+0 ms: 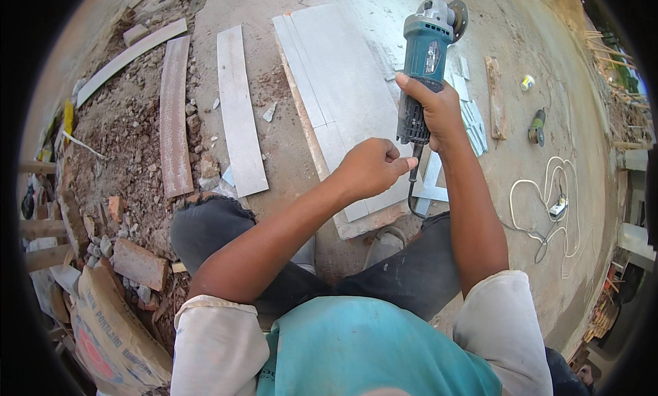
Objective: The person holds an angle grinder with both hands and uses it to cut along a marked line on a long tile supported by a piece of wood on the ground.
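Observation:
My right hand grips a teal angle grinder by its dark rear body, disc end up, cord hanging below. My left hand is closed, fingers curled, thumb tip close beside the cord; I cannot make out what it holds, if anything. Under it lies a large pale tile board with thin dark lines marked across it, resting on a rough slab between my bent knees.
Pale strips, a brownish strip and rubble lie left. Cut pieces, a wooden plank, a second grinder and a power strip with coiled cable lie right. A paper sack sits at lower left.

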### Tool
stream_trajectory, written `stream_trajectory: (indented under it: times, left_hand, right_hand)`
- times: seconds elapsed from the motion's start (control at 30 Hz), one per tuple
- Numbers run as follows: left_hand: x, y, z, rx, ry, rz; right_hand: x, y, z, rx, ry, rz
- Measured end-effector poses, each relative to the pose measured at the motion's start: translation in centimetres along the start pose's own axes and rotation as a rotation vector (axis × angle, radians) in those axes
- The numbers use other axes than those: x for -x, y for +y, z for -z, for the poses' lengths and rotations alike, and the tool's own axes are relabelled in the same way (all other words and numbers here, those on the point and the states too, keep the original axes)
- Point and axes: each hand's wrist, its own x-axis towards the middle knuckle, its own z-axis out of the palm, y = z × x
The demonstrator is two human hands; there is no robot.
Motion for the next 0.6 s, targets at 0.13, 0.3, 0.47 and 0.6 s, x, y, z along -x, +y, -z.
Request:
stream_trajectory:
  times: [0.13, 0.3, 0.47, 0.6]
  left_hand:
    - [0.4, -1.0, -1.7, -0.055, 0.012, -0.078]
    - [1.1, -1.3, -3.4, -0.045, -0.022, -0.078]
    - [2.0, -1.1, -4.2, -0.122, -0.053, -0.074]
    - [2.4, -0.8, -4.2, -0.134, -0.074, -0.053]
  right_hand:
    - [0.3, -0.6, -0.3, -0.031, -0.019, -0.042]
    - [0.3, -0.4, -0.1, -0.023, -0.014, -0.044]
    - [0.3, -0.3, -0.2, -0.024, -0.028, -0.048]
    - [0.5, -0.4, -0.5, 0.001, -0.016, -0.046]
